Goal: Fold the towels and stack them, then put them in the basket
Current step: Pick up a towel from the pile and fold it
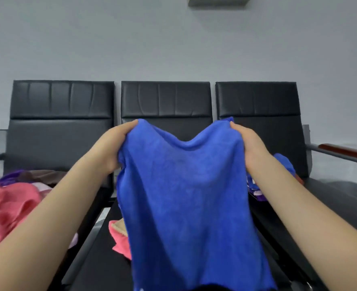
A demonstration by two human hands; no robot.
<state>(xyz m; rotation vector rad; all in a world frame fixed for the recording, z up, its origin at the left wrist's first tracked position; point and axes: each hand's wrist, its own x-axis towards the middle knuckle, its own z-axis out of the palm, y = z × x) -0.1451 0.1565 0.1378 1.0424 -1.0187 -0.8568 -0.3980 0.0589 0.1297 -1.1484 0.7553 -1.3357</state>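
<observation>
Blue towel (186, 198) held up mid-air over middle seat, plain plush, top edge sagging between grips, hanging unfolded; left hand (112, 145) fingers clamped on top left corner, right hand (247, 143) clamped on top right corner; pink towel (120, 238) on seat partly hidden behind it; pink pile (7, 204) on left seat; blue-purple heap (284, 164) on right seat; black chairs (165, 99) behind; no readable writing
</observation>
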